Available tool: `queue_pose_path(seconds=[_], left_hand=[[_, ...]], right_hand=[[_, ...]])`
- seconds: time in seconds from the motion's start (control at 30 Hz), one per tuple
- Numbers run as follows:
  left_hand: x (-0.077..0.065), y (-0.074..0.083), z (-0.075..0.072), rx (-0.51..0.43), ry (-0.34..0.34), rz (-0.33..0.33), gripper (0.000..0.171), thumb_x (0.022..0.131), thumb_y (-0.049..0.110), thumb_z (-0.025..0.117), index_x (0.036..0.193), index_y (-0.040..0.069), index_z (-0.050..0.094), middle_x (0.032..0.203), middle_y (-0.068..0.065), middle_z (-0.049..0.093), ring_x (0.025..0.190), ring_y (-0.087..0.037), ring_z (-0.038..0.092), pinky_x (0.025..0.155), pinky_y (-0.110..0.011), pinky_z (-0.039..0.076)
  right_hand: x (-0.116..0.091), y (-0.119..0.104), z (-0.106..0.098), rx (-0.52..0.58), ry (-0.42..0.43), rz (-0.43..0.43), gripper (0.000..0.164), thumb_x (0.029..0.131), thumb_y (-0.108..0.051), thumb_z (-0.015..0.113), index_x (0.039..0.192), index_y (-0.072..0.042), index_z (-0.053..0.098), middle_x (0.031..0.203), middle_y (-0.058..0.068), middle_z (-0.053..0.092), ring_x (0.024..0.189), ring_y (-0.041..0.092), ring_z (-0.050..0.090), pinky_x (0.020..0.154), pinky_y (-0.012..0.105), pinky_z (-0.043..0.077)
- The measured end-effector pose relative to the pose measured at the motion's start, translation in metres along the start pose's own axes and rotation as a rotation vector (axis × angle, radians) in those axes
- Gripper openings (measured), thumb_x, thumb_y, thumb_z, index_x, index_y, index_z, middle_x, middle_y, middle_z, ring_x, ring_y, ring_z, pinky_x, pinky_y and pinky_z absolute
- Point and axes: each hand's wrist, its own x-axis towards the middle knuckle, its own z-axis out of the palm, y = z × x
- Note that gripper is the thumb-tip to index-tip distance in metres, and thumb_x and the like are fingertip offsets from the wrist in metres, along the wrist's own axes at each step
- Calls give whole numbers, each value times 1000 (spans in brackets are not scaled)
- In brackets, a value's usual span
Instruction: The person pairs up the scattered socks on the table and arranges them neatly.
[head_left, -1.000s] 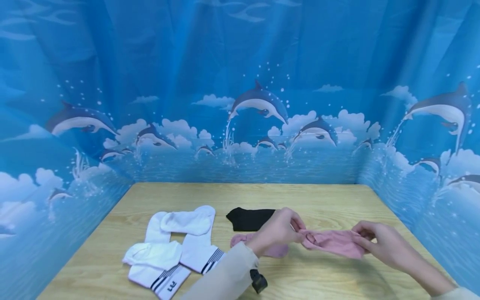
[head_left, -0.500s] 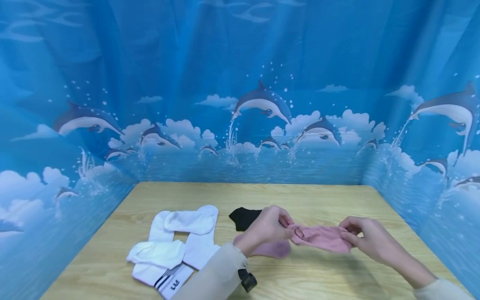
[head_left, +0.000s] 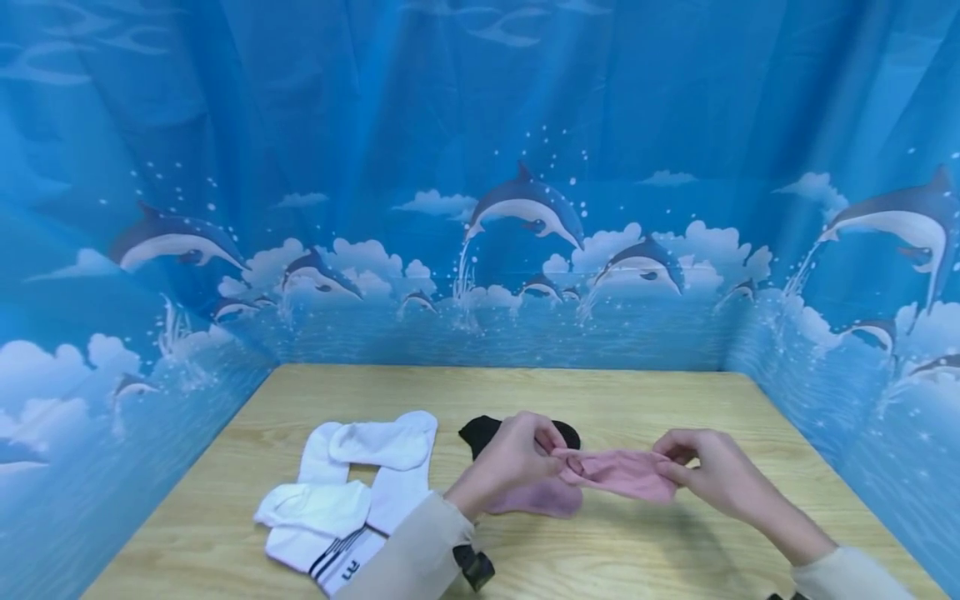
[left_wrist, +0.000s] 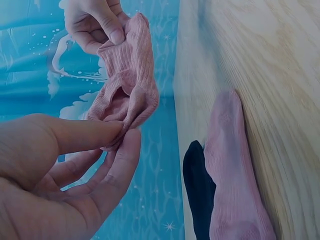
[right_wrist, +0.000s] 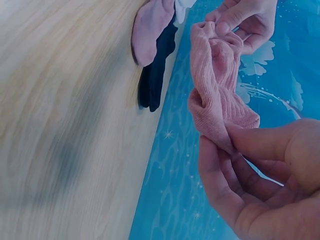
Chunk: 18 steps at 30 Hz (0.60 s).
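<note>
A pink ribbed sock (head_left: 621, 473) is stretched between both hands, held above the table. My left hand (head_left: 513, 461) pinches its left end beside a dark opening, which shows in the left wrist view on the sock (left_wrist: 131, 75). The right hand (head_left: 712, 471) pinches the other end between thumb and fingers. On the table below the left hand lies a second pink sock (head_left: 542, 498), partly covered by that hand in the head view. Just behind it is a black sock (head_left: 480, 432), also partly hidden.
Several white socks lie at the left of the wooden table (head_left: 637, 558): one folded sock (head_left: 318, 508) over a striped cuff (head_left: 348, 560), another folded sock (head_left: 382, 443) behind. The left forearm covers part of them. A blue dolphin-print curtain (head_left: 420, 325) surrounds the table.
Both hands have moved left with the pink sock, bringing it closer to the pink sock on the table. The grip at each end looks the same.
</note>
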Motion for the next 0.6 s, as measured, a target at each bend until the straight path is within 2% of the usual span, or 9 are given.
queue_pose_path(seconds=[0.33,0.6], left_hand=[[-5,-11,-12,-8,19,20,17,79,-2,80,88,12,76,80,3,70,76,-10,65,72,-20,56],[-9,-17,-20,37,46,-4,4,88,13,80,89,12,76,79,4,70,73,-10,64,67,-22,54]], right_hand=[[11,-10,9,54,-42,18,8,87,-8,79,93,-12,75,84,-5,73,73,-3,62,63,22,54],[19,-19,16,75,-39,21,8,89,-11,78,97,-10,76,85,-5,74,75,-1,63,68,22,55]])
